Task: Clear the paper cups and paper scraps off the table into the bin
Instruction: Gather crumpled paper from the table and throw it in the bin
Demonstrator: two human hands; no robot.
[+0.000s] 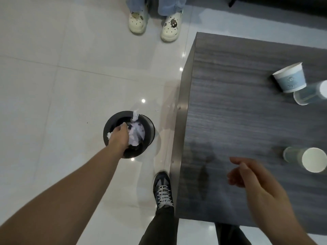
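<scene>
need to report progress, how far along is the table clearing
Done: crumpled paper scraps already sit in the black bin on the floor. In hand: the left hand is down in the bin mouth, a bit of white paper at its fingers; the right hand hovers over the table, holding nothing. Left: three paper cups lying on their sides there.

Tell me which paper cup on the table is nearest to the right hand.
The cup with the white opening, just beyond the right hand; the other two cups lie farther back.
</scene>
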